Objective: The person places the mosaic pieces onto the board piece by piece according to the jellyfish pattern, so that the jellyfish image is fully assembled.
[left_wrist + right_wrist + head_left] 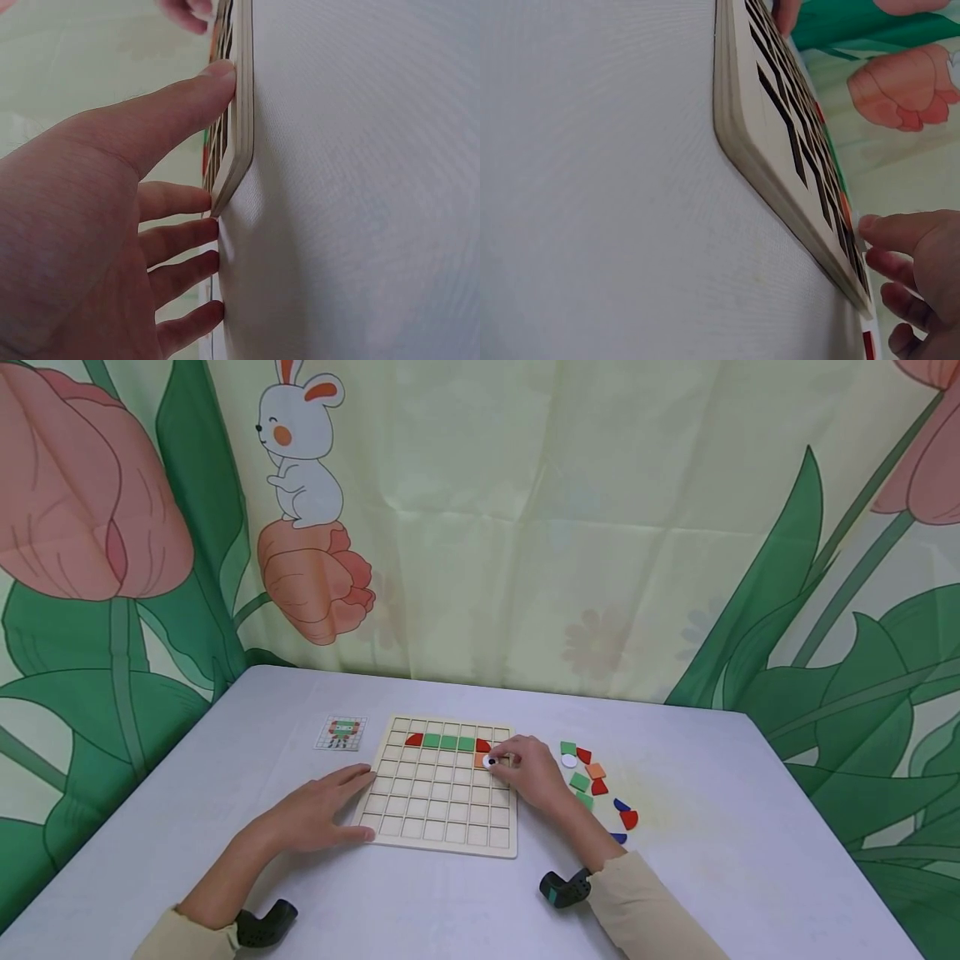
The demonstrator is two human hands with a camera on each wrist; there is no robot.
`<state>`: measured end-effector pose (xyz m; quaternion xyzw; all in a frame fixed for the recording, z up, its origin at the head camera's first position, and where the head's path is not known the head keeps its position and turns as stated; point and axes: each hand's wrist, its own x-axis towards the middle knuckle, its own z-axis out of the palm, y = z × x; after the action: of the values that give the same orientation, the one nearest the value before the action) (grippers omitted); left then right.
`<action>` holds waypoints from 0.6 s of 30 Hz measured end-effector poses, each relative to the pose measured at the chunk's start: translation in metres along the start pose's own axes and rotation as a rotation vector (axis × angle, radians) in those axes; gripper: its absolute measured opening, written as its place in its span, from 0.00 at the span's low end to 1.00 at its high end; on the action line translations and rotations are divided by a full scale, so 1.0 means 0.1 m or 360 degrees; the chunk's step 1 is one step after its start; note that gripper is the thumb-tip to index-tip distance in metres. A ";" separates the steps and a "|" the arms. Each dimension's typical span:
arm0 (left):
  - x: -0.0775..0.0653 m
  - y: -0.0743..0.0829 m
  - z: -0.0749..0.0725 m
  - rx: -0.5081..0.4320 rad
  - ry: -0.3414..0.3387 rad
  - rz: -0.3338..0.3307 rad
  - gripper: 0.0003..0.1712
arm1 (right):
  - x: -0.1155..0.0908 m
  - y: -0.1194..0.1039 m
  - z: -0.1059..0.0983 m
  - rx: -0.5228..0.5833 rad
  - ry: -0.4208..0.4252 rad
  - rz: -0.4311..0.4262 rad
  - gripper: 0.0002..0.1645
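Observation:
A wooden grid board lies on the table. Across its upper part runs a row: a red quarter-round piece, three green squares and another red quarter-round piece. Beneath the row's right end, my right hand pinches a white round piece with a black dot over an orange square. Spread along the board's left side, my left hand touches its edge. The thumb rests at the board's near edge in the left wrist view, with the other fingers straight.
A small picture card with a gridded figure lies left of the board. To the right are scattered loose pieces: green squares, a white disc, an orange piece, red pieces and blue half-rounds. A printed curtain hangs behind the table.

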<state>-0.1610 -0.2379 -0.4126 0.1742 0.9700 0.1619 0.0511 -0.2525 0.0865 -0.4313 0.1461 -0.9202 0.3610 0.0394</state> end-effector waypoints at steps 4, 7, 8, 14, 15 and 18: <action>0.00 0.00 0.00 -0.0002 -0.0001 -0.0004 0.50 | -0.01 0.01 -0.02 0.0008 0.0029 -0.0020 0.10; 0.00 0.00 0.00 -0.0002 -0.0001 -0.0003 0.50 | -0.01 0.01 -0.01 0.0023 0.0031 -0.0065 0.08; 0.00 0.00 0.01 -0.0001 -0.0001 -0.0002 0.50 | -0.01 0.01 -0.01 0.0027 0.0031 -0.0084 0.08; 0.00 -0.01 0.02 -0.0003 0.0002 0.0003 0.50 | 0.02 -0.02 0.04 0.0039 0.0022 -0.0154 0.05; 0.00 -0.01 0.02 -0.0003 0.0004 0.0003 0.50 | 0.03 -0.03 0.05 0.0040 0.0018 -0.0147 0.05; 0.00 -0.02 0.01 0.0001 0.0005 0.0000 0.50 | 0.06 -0.06 0.06 0.0039 0.0002 -0.0139 0.04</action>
<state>-0.1618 -0.2390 -0.4146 0.1738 0.9701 0.1618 0.0497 -0.2560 0.0767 -0.4309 0.1863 -0.9084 0.3704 0.0538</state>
